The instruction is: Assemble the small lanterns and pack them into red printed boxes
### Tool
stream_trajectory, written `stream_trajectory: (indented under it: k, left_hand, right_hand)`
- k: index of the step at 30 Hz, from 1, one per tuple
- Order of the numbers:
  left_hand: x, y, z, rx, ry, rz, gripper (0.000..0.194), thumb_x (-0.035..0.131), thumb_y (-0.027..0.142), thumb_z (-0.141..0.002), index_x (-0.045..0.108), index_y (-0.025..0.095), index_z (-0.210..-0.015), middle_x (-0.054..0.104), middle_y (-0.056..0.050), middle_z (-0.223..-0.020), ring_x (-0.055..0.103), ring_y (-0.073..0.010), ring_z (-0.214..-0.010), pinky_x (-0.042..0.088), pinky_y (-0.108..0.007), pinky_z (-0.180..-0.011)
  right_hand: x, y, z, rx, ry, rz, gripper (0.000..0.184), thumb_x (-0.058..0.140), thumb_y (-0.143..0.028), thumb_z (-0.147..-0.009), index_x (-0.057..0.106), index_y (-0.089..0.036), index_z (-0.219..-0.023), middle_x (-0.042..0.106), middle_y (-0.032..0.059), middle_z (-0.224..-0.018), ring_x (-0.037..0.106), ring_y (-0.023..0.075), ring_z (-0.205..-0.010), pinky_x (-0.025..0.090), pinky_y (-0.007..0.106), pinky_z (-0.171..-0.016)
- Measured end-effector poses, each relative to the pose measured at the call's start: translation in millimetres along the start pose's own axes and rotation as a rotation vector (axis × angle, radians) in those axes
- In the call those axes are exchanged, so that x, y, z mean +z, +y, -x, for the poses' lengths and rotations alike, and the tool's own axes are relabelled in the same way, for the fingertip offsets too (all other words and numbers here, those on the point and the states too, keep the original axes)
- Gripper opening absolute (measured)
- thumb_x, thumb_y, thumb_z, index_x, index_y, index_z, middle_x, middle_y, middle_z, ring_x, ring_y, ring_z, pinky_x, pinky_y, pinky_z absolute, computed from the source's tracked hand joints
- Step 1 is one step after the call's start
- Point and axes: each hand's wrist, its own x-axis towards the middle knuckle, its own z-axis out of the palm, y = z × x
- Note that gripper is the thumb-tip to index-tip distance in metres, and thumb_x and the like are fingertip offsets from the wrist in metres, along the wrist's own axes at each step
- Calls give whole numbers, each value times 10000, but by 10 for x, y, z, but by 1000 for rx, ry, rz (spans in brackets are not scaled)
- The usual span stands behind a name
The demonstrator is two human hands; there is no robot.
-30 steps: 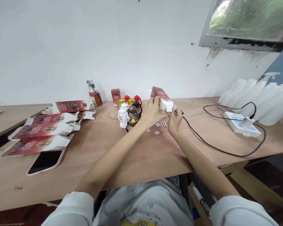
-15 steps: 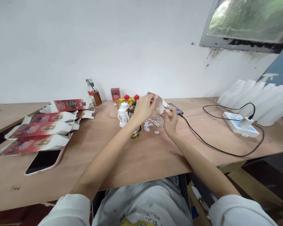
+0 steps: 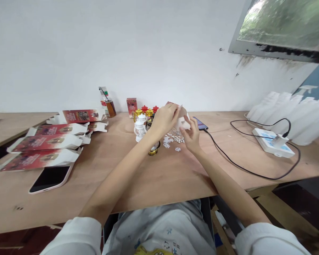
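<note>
My left hand [image 3: 164, 119] and my right hand [image 3: 191, 132] hold a small red and white carton [image 3: 181, 116] between them above the wooden table [image 3: 154, 177]. The left fingers pinch its upper flap; the right fingers are curled against its white end. Just below the carton lie several small white pieces [image 3: 175, 140]. To the left of my hands stand several toy lanterns [image 3: 143, 122] in white, gold, red and black.
Flat red cartons [image 3: 42, 143] lie stacked at the left, with a phone [image 3: 51, 178] in front of them. Another phone [image 3: 201, 123] is cabled to a power strip [image 3: 271, 146] at the right. White bottles [image 3: 292, 113] line the far right. A small bottle [image 3: 108, 105] stands at the wall.
The carton has come down from raised height and turned so its white end faces my right hand. Both hands dropped closer to the table.
</note>
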Motion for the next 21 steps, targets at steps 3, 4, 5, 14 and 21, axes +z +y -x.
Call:
stream_trajectory:
  k: [3, 4, 5, 14, 21]
  left_hand:
    - [33, 13, 20, 59, -20, -46, 356, 301, 307, -987, 592, 144, -863, 659, -93, -850, 606, -176, -767, 428, -278, -640]
    - [49, 21, 30, 78, -30, -80, 338, 308, 291, -983, 590, 141, -873, 659, -97, -856, 608, -182, -778, 425, -277, -630]
    - [65, 30, 40, 97, -40, -116, 322, 315, 277, -978, 590, 138, -883, 659, -103, -859, 610, -190, -791, 422, -276, -619]
    - [177, 68, 133, 294, -96, -200, 441, 588, 373, -840, 489, 220, -1241, 493, -130, -1368, 450, -301, -1242, 249, -557, -1074]
    - [314, -56, 177, 221, -68, -113, 517, 603, 363, -836, 428, 180, -1286, 467, -168, -1377, 430, -285, -1264, 375, -438, -988]
  right_hand:
    - [9, -3, -32, 69, 150, 34, 373, 629, -463, -805, 638, -200, -1069, 541, 78, -1062, 563, 195, -1026, 531, 276, -679]
    - [7, -2, -46, 84, 192, 56, 356, 657, -465, -780, 659, -192, -1008, 552, 63, -1001, 572, 187, -971, 520, 270, -656]
    - [4, 2, -60, 100, 229, 75, 347, 684, -466, -754, 672, -186, -958, 556, 50, -952, 574, 178, -922, 509, 267, -643]
    - [-6, 95, -113, 238, 311, -148, 331, 610, -475, -800, 680, -169, -906, 611, 42, -926, 592, 147, -841, 511, 288, -707]
    - [-1, -12, -91, 174, 230, -144, 352, 482, -447, -889, 683, -197, -1034, 664, 76, -1071, 597, 186, -1048, 498, 368, -880]
